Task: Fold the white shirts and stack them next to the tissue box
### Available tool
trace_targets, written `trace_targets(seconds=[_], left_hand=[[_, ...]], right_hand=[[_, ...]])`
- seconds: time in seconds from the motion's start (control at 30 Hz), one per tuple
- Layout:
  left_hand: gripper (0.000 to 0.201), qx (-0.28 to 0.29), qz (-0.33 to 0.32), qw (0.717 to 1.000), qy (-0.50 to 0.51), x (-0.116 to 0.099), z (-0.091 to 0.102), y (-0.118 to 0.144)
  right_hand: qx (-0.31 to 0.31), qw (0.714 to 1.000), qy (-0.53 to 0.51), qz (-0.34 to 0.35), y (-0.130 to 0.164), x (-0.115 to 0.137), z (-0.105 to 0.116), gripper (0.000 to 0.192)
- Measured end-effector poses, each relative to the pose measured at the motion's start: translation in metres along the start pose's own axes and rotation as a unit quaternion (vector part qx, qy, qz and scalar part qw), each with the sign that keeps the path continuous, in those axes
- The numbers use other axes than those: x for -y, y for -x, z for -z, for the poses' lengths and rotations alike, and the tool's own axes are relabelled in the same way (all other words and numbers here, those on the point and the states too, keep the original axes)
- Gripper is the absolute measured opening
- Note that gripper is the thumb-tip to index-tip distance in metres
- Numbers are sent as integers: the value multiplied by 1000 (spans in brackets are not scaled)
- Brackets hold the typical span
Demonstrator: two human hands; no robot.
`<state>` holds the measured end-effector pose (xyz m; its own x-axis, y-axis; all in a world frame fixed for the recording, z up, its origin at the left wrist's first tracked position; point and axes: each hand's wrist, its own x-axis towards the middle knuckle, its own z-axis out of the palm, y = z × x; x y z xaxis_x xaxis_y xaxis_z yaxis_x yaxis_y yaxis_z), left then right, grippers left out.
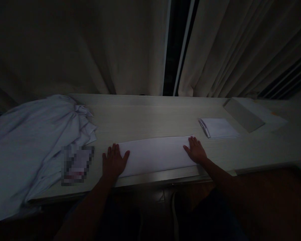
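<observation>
A white cloth, folded into a long flat strip, lies along the front of the pale table. My left hand rests at its left end with the fingers spread and the thumb on the fabric. At the opposite end, my right hand lies flat on the cloth, thumb apart from the fingers. Neither hand grips anything. Just beyond my right hand sits a smaller folded white cloth, its layered edge facing left.
A large heap of white fabric covers the table's left end and hangs over the front edge. Beside it lies a pixelated flat object. A box-like object stands at the right. Curtains hang behind the table.
</observation>
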<state>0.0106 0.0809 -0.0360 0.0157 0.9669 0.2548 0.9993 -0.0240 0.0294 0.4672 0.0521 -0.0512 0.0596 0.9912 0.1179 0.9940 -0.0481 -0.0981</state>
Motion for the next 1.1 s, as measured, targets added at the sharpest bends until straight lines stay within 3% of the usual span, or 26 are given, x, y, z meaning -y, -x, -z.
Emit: trace_targets(seconds=[0.07, 0.17, 0.27, 0.43, 0.53, 0.63, 0.77, 1.1], left_hand=[[77, -11, -24, 1000, -14, -2, 8, -3], [61, -10, -150, 988, -36, -8, 24, -11], [56, 5, -224, 974, -35, -32, 40, -15], [60, 8, -250, 967, 47, -124, 45, 2], [73, 13, -209, 973, 95, -180, 35, 17], [80, 23, -153, 980, 123, -208, 22, 29], [81, 14, -108, 986, 125, -199, 14, 37], [87, 0, -10, 998, 70, -115, 11, 35]], right_hand=[[0, 1000, 5, -1, 0, 0, -1, 83], [-6, 1000, 12, 0, 0, 0, -2, 82], [-14, 1000, 12, 5, 0, 0, -4, 82], [-13, 1000, 15, 7, 0, 0, -4, 83], [-16, 1000, 18, 7, 0, 0, -2, 82], [-16, 1000, 21, 7, 1, 1, -1, 81], [-13, 1000, 25, 10, 1, -1, -1, 82], [-19, 999, 23, 11, 1, 0, -2, 81]])
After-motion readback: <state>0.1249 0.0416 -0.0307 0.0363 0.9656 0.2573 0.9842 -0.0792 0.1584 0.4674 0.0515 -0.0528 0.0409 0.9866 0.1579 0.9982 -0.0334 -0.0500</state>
